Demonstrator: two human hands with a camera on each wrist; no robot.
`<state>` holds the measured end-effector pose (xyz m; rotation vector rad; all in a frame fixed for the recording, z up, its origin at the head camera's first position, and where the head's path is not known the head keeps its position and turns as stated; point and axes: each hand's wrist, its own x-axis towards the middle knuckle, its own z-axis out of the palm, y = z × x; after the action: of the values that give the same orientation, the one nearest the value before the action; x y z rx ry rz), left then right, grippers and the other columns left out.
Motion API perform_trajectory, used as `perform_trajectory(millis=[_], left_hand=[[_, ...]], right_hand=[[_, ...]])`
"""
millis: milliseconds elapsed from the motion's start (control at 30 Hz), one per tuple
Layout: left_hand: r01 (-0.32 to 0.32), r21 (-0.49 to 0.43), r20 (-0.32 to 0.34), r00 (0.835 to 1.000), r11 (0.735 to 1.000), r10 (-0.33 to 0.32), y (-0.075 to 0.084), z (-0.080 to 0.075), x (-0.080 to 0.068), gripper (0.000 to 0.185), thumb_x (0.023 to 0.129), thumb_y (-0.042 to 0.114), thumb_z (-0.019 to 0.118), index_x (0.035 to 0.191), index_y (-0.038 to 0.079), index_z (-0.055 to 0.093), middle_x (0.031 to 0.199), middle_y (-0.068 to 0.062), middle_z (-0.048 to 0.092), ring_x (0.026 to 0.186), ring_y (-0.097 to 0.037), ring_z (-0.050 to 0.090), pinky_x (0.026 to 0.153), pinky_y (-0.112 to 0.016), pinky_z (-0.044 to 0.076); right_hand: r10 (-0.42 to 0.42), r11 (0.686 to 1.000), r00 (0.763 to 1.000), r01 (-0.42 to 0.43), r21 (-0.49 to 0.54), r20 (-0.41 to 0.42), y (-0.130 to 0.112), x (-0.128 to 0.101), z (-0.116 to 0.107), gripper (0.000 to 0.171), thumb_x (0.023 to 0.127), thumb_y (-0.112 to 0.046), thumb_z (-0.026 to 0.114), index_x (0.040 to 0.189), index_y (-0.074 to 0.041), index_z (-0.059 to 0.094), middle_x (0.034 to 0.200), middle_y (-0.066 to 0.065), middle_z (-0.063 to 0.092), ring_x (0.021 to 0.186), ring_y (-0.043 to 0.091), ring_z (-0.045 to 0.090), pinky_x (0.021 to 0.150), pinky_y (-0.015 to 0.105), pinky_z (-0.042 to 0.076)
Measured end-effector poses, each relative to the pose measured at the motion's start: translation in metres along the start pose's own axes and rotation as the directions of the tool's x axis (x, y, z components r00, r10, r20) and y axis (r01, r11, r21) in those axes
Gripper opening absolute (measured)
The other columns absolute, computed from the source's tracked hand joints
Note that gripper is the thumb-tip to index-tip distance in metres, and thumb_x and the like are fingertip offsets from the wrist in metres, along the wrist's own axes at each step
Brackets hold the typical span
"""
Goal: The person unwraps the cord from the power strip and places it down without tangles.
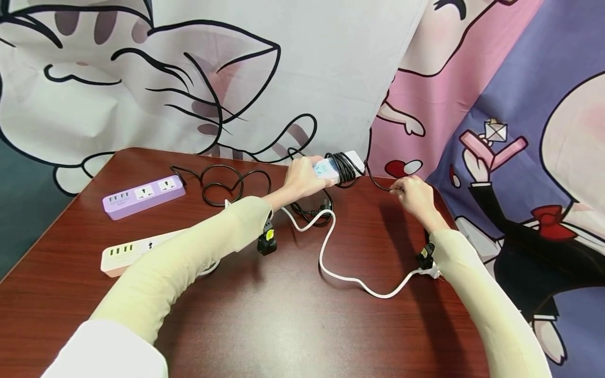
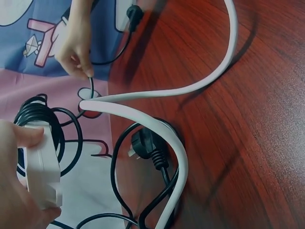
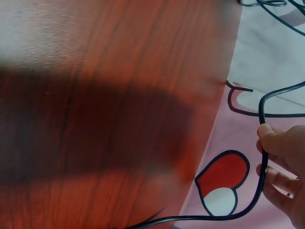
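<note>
Near the table's back edge my left hand (image 1: 304,177) grips a white power strip (image 1: 325,169), held up off the table. Several turns of its black cord (image 1: 344,169) are wound about the strip's middle. Farther right, my right hand (image 1: 416,197) pinches a stretch of the black cord (image 3: 262,107) between thumb and fingers. From there the cord runs slack back to the wound strip. In the left wrist view, a black plug (image 2: 135,13) hangs on the cord's length past the right hand. The strip's near end is partly covered by the left hand.
A purple power strip (image 1: 144,195) and a white one (image 1: 137,252) lie at the left; my left sleeve partly covers the white one. A white cord (image 1: 326,252) snakes across the table (image 1: 283,325). Another black plug (image 2: 150,143) lies among looped cord. Printed cloth hangs behind.
</note>
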<state>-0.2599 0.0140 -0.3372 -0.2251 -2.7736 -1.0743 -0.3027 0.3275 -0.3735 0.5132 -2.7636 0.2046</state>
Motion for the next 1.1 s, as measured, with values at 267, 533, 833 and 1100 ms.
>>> perform_trajectory(millis=[267, 533, 833, 1100], left_hand=[[-0.045, -0.018, 0.096, 0.994, 0.999, 0.046, 0.0, 0.0, 0.001, 0.062, 0.071, 0.034, 0.08, 0.128, 0.016, 0.063, 0.103, -0.006, 0.071, 0.086, -0.02, 0.061, 0.069, -0.028, 0.044], [-0.102, -0.029, 0.201, 0.974, 0.994, 0.106, -0.004, 0.0, 0.002, 0.06, 0.07, 0.031, 0.078, 0.126, 0.015, 0.064, 0.103, -0.007, 0.071, 0.084, -0.02, 0.061, 0.07, -0.026, 0.045], [-0.15, -0.043, 0.259, 0.953, 0.988, 0.156, -0.006, 0.001, 0.006, 0.064, 0.068, 0.029, 0.078, 0.128, 0.013, 0.063, 0.111, -0.007, 0.071, 0.088, -0.018, 0.06, 0.072, -0.025, 0.044], [-0.172, 0.021, 0.263, 0.951, 0.985, 0.16, -0.009, -0.001, 0.008, 0.065, 0.068, 0.031, 0.077, 0.129, 0.014, 0.062, 0.111, -0.007, 0.07, 0.089, -0.019, 0.06, 0.073, -0.027, 0.043]], right_hand=[[0.1, 0.995, 0.994, -0.1, -0.006, 0.045, 0.004, 0.017, -0.005, 0.011, 0.084, -0.014, 0.067, 0.09, -0.01, 0.076, 0.09, 0.017, 0.072, 0.087, 0.038, 0.063, 0.063, 0.057, 0.046], [0.215, 0.976, 0.973, -0.216, 0.005, 0.087, 0.005, 0.031, -0.018, 0.016, 0.087, -0.021, 0.065, 0.095, -0.012, 0.076, 0.099, 0.018, 0.072, 0.091, 0.044, 0.064, 0.071, 0.059, 0.044], [0.291, 0.955, 0.955, -0.293, 0.037, 0.062, 0.005, 0.037, -0.026, 0.019, 0.089, -0.026, 0.064, 0.099, -0.013, 0.074, 0.1, 0.02, 0.071, 0.092, 0.046, 0.063, 0.074, 0.059, 0.043], [0.43, 0.896, 0.903, -0.428, 0.12, 0.005, 0.006, 0.041, -0.039, 0.026, 0.092, -0.031, 0.06, 0.107, -0.014, 0.073, 0.108, 0.02, 0.07, 0.1, 0.046, 0.061, 0.079, 0.057, 0.041]])
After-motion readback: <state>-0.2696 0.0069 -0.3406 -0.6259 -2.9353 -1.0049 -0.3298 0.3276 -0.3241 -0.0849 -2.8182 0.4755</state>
